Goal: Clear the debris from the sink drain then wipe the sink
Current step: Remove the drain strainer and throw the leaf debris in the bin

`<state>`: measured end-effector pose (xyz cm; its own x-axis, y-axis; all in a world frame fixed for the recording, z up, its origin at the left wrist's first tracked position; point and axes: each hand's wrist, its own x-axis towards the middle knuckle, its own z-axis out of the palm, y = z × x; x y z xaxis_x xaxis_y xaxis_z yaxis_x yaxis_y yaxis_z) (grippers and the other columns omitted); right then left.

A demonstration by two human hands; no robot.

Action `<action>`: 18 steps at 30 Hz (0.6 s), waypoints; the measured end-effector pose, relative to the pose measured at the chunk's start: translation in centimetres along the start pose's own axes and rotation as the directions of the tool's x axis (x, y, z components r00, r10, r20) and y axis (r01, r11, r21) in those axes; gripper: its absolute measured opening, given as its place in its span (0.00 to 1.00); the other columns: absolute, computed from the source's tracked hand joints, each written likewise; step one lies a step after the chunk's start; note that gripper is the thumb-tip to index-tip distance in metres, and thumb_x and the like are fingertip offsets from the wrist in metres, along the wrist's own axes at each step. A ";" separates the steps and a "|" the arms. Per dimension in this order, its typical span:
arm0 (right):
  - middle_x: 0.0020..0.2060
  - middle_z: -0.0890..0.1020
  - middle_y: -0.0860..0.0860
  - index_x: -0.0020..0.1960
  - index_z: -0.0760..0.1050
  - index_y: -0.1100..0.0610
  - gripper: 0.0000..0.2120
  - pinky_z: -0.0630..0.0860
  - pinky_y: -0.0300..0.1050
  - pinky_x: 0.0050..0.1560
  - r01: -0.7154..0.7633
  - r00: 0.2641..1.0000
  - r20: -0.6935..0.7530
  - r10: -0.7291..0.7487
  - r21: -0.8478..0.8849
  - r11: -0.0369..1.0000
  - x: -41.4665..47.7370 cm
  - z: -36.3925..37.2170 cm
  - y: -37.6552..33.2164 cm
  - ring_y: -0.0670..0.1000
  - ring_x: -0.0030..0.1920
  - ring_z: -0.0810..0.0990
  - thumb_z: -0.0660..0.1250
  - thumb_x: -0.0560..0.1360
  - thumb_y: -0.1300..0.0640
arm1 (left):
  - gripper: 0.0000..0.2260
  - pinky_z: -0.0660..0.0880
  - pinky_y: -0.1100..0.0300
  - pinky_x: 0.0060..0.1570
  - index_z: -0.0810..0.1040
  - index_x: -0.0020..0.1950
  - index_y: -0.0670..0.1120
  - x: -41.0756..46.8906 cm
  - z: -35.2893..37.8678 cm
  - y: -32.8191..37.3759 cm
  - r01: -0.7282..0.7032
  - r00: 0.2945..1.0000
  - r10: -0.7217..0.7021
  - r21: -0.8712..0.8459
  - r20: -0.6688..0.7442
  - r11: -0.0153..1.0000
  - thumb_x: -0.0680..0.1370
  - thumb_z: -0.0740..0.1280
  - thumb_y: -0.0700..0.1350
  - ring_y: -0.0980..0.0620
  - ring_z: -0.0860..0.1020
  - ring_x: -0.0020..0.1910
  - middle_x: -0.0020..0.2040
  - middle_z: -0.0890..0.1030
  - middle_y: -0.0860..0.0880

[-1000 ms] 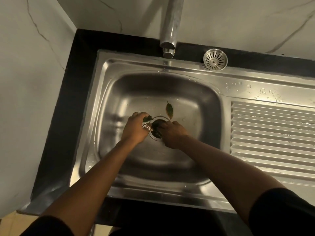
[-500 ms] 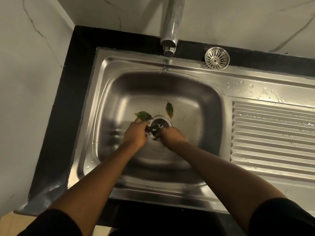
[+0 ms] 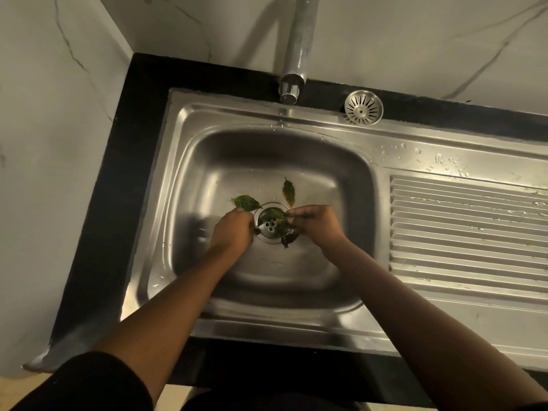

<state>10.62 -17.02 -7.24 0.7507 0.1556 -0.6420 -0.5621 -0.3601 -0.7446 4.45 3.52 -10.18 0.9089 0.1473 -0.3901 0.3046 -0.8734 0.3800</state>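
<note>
Pinching drain leaf (image 3: 277, 214), my right hand (image 3: 314, 225); left hand (image 3: 232, 232) curled round green leaf (image 3: 245, 202). Lift clear, don't push into holes; dark leaf (image 3: 287, 240) at near edge of drain (image 3: 268, 227) next.

Dim, warm light; soft glare on steel sink (image 3: 326, 327) (edges bend, wide-angle).

Wet stainless sink (image 3: 207, 120): green leaf (image 3: 246, 202), browned leaf (image 3: 288, 191) and dark leaf (image 3: 289, 240) ring the drain (image 3: 269, 227); small leaf (image 3: 277, 213) lies across it.
</note>
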 end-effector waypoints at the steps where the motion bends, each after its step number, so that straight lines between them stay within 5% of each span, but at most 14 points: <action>1: 0.42 0.89 0.50 0.45 0.87 0.53 0.07 0.85 0.42 0.47 -0.003 1.000 0.005 0.003 0.045 0.999 -0.6 -0.2 -0.1 0.51 0.46 0.88 0.77 0.74 0.64 | 0.04 0.79 0.51 0.48 0.85 0.50 0.46 -0.2 -0.5 0.2 0.009 1.000 -0.010 -0.041 -0.024 0.999 0.79 0.71 0.44 0.43 0.83 0.50 0.52 0.84 0.45; 10: 0.43 0.89 0.56 0.49 0.86 0.60 0.07 0.81 0.37 0.41 -0.001 0.999 0.038 -0.018 0.444 0.896 -7.1 -0.7 -0.9 0.48 0.43 0.87 0.74 0.75 0.69 | 0.05 0.83 0.54 0.50 0.86 0.42 0.47 -5.9 -5.9 0.5 0.055 0.962 -0.196 -0.564 -0.191 0.824 0.76 0.77 0.45 0.56 0.85 0.42 0.40 0.86 0.54; 15: 0.45 0.89 0.55 0.42 0.89 0.54 0.11 0.82 0.38 0.42 -0.031 0.997 0.074 -0.012 0.546 0.837 -10.5 -1.0 -1.1 0.50 0.45 0.88 0.74 0.75 0.68 | 0.04 0.86 0.44 0.53 0.87 0.42 0.46 -11.0 -7.6 1.4 0.067 0.946 -0.308 -0.865 -0.104 0.498 0.75 0.80 0.43 0.45 0.88 0.43 0.42 0.89 0.48; 18: 0.45 0.88 0.56 0.41 0.88 0.55 0.11 0.83 0.39 0.43 -0.065 0.989 0.145 -0.024 0.579 0.812 -12.1 -1.1 -1.2 0.51 0.45 0.88 0.74 0.75 0.69 | 0.03 0.87 0.49 0.50 0.87 0.43 0.46 -14.6 -7.7 2.1 0.025 0.937 -0.334 -0.929 -0.108 0.370 0.74 0.80 0.43 0.44 0.88 0.45 0.42 0.89 0.45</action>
<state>2.59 -19.50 1.67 0.7057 0.2955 -0.6440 -0.7068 0.2302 -0.6689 -6.03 3.12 2.74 0.7803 0.4793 -0.4018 0.4000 0.1114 0.9097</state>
